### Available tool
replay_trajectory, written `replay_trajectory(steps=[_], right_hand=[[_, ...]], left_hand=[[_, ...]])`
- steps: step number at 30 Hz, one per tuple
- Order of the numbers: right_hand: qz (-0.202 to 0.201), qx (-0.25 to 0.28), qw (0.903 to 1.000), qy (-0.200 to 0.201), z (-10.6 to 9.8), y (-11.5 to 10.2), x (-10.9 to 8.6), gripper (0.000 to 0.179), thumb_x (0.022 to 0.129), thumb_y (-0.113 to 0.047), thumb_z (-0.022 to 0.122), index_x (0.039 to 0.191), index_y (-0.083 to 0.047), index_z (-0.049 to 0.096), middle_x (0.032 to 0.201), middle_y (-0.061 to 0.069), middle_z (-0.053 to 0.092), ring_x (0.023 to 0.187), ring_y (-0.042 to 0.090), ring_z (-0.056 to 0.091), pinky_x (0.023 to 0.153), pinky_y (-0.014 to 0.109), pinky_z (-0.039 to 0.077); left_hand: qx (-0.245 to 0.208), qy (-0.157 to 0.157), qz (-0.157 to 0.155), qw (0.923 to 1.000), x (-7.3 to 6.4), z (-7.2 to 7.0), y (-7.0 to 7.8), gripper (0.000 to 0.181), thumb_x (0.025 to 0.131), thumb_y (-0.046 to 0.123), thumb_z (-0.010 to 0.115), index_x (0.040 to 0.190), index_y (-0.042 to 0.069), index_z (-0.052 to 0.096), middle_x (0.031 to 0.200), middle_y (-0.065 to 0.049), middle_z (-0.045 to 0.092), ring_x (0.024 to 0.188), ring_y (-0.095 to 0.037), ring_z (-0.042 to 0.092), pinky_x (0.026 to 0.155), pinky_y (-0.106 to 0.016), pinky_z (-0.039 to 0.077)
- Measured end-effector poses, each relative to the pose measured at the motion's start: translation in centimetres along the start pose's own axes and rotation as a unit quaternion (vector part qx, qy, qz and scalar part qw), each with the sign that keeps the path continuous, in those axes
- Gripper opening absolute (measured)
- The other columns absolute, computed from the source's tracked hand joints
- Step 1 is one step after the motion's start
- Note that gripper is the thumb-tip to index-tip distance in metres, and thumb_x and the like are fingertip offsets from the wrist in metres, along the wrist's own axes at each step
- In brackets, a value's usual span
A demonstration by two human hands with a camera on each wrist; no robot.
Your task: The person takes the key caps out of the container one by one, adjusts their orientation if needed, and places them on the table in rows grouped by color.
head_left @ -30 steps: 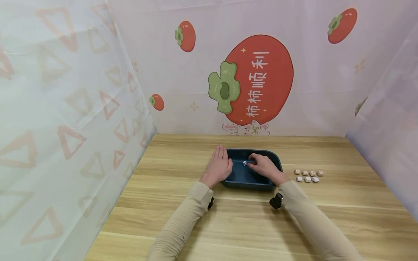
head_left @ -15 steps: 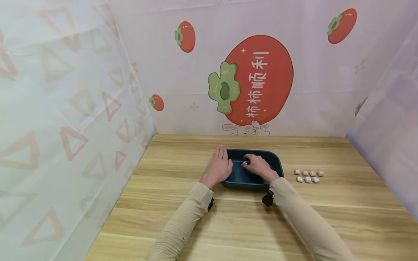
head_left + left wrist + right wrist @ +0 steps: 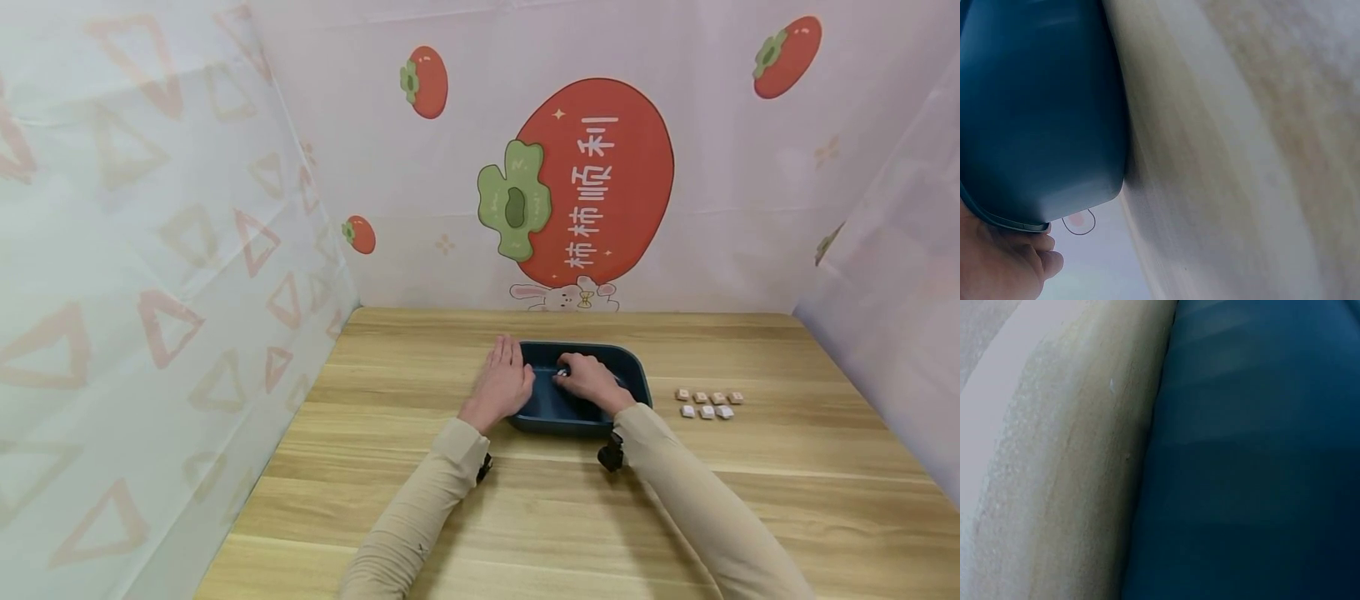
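In the head view a dark blue tray [image 3: 551, 406] with a raised rim stands on the wooden table. My left hand [image 3: 501, 385] holds its left side, fingers lying along the outside and thumb over the inner side. The left wrist view shows these fingers [image 3: 1025, 256] close against the rim. My right hand [image 3: 592, 381] reaches inside the tray with bent fingers. At its fingertips shows a small white piece [image 3: 562, 373], mostly covered by the fingers; what kind of piece it is I cannot tell. In the right wrist view only the tray's outer wall [image 3: 1241, 456] and tabletop appear.
Right of the tray, small square keycap-like pieces lie in two rows: several beige ones [image 3: 701, 398] behind, 3 white ones [image 3: 707, 412] in front. Behind the wooden table [image 3: 420, 350] hangs a printed cloth [image 3: 450, 175], with more cloth at both sides.
My right hand has moved slightly left within the tray and its fingers have come over the small piece, which was more visible before. My left hand stays where it was.
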State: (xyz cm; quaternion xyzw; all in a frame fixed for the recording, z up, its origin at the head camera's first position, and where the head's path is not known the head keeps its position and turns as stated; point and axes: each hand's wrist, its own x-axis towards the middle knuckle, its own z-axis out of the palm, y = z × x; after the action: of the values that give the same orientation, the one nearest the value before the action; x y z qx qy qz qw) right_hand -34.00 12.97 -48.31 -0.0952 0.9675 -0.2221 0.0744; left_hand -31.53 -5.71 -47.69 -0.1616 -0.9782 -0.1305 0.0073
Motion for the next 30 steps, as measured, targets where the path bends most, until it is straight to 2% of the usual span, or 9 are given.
replay_trajectory(steps=[8,16,22,30], right_hand=[[0.003,0.002,1.0000,0.008,0.2,0.2,0.0,0.035,0.094,-0.028,0.064,0.120,-0.005,0.065,0.103,0.013,0.068,0.075,0.023,0.059,0.071,0.038,0.051],[-0.003,0.007,0.9999,0.012,0.2,0.3,-0.2,0.020,0.094,-0.020,0.061,0.107,-0.005,0.065,0.086,0.010,0.062,0.069,0.022,0.057,0.060,0.031,0.043],[-0.009,0.019,0.9997,0.009,-0.4,0.2,-0.6,0.019,0.093,-0.019,0.061,0.106,-0.005,0.064,0.086,0.010,0.062,0.069,0.022,0.056,0.061,0.030,0.043],[-0.012,0.034,0.9991,0.020,-1.3,0.6,-1.5,0.025,0.091,-0.021,0.063,0.109,-0.004,0.066,0.095,0.010,0.067,0.078,0.021,0.058,0.073,0.037,0.051]], left_hand=[[-0.003,-0.001,0.003,1.0000,-0.1,0.0,0.0,0.062,0.106,0.034,0.024,0.155,-0.002,0.018,0.165,-0.019,0.008,0.154,-0.031,0.006,0.125,-0.043,0.012],[0.000,0.005,0.003,1.0000,-0.2,0.1,0.0,0.062,0.106,0.035,0.025,0.155,-0.003,0.019,0.165,-0.018,0.009,0.154,-0.032,0.009,0.125,-0.043,0.013],[0.003,0.007,0.003,1.0000,-0.2,0.1,0.1,0.062,0.106,0.035,0.025,0.155,-0.002,0.018,0.165,-0.018,0.009,0.154,-0.032,0.009,0.125,-0.043,0.013],[0.005,0.003,0.001,1.0000,-0.1,0.1,0.1,0.063,0.106,0.035,0.025,0.155,-0.002,0.017,0.165,-0.018,0.007,0.154,-0.030,0.006,0.125,-0.043,0.012]])
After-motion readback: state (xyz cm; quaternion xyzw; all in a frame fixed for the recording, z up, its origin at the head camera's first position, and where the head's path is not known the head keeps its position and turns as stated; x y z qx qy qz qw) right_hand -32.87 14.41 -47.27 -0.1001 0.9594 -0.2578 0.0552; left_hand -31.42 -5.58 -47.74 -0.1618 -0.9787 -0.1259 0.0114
